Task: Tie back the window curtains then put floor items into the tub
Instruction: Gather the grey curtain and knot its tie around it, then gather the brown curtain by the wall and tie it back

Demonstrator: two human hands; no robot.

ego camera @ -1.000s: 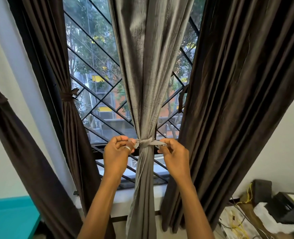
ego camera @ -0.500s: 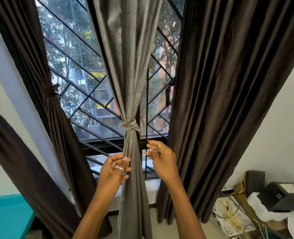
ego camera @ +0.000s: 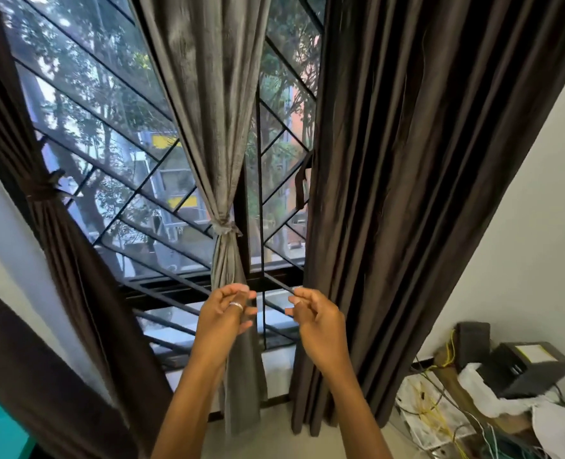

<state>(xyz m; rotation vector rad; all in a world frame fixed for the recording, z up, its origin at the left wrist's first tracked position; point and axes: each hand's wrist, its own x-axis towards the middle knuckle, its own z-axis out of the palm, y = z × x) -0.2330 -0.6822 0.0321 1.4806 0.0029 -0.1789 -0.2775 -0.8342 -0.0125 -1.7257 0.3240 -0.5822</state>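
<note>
A grey curtain [ego camera: 208,104] hangs in the middle of the window, gathered by a knotted grey tie [ego camera: 224,226]. To its left a dark brown curtain [ego camera: 62,246] is bound with its own tie [ego camera: 44,188]. On the right a wide dark brown curtain [ego camera: 407,180] hangs loose, with a strap [ego camera: 300,183] dangling at its inner edge. My left hand [ego camera: 223,314], wearing a ring, hovers in front of the grey curtain's lower part, fingers curled and holding nothing. My right hand [ego camera: 314,318] floats just left of the loose curtain, fingers apart and empty.
A black window grille [ego camera: 162,286] runs behind the curtains. At the lower right floor lie a black box [ego camera: 522,366], a small dark speaker-like box [ego camera: 472,341], white bags [ego camera: 493,399] and tangled yellow wires [ego camera: 430,412]. A teal surface [ego camera: 0,432] shows at the lower left.
Both hands let go of the grey tie and dropped below the knot. The view shifted left-to-right, bringing the loose right curtain closer to centre.
</note>
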